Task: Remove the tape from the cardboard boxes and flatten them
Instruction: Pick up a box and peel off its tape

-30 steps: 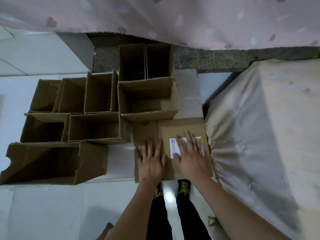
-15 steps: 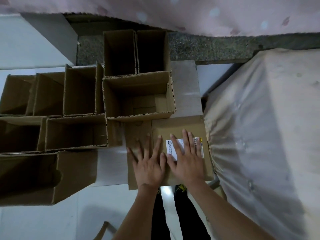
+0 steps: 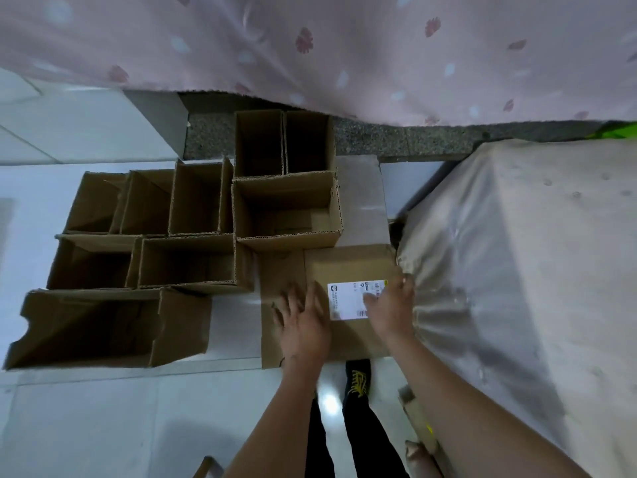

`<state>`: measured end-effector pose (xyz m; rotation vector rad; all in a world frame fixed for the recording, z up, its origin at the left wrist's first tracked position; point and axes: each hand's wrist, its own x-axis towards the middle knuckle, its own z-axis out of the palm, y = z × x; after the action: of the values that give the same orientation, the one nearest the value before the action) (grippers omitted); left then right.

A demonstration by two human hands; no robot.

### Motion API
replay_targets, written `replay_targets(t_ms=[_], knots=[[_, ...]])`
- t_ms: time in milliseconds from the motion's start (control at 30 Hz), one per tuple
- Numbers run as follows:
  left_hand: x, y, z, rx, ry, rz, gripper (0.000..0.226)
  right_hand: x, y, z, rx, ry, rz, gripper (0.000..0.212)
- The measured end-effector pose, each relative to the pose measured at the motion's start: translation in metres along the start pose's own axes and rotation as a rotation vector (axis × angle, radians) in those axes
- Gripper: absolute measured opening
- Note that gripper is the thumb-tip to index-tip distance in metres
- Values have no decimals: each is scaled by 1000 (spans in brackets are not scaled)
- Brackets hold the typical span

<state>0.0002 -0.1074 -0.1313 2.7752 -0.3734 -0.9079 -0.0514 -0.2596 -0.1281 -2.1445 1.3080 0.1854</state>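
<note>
A flattened cardboard box [image 3: 348,267] lies on the white floor in front of me, with a white shipping label [image 3: 348,300] on top. My left hand [image 3: 305,326] rests on its left part, palm down and fingers spread. My right hand [image 3: 391,305] is over the label's right end near the box's right edge, blurred, fingers apart, holding nothing. Several open standing boxes are grouped to the left and behind: one square box [image 3: 287,210] just beyond the flat one, a large box on its side [image 3: 103,327] at the near left.
A cloth-covered bulky object [image 3: 517,270] stands close on the right. A pink flowered curtain [image 3: 344,53] hangs at the back over a dark stone sill. Another flat cardboard sheet [image 3: 360,198] lies behind the flattened box. My feet [image 3: 358,377] are below the box's near edge.
My right hand has slid to the right across the label toward the box's right edge. My left hand has stayed on the left part. The camera view has shifted.
</note>
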Motion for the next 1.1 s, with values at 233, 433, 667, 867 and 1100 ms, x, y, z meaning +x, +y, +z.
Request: replay_targets(t_ms=[233, 433, 667, 867, 1100], knots=[[-46, 15, 9, -830, 261, -630, 39, 28, -9, -25, 227, -32, 300, 36], [-54, 35, 4, -1661, -254, -1016, 59, 24, -16, -21, 194, -69, 324, 22], [-48, 38, -4, -1707, -307, -1059, 52, 26, -16, -22, 242, -125, 353, 28], [-62, 39, -19, -1730, -273, -1158, 44, 18, -13, -41, 394, -218, 410, 14], [-94, 39, -39, -1842, -255, -1063, 33, 7, -8, -72, 380, -265, 406, 25]])
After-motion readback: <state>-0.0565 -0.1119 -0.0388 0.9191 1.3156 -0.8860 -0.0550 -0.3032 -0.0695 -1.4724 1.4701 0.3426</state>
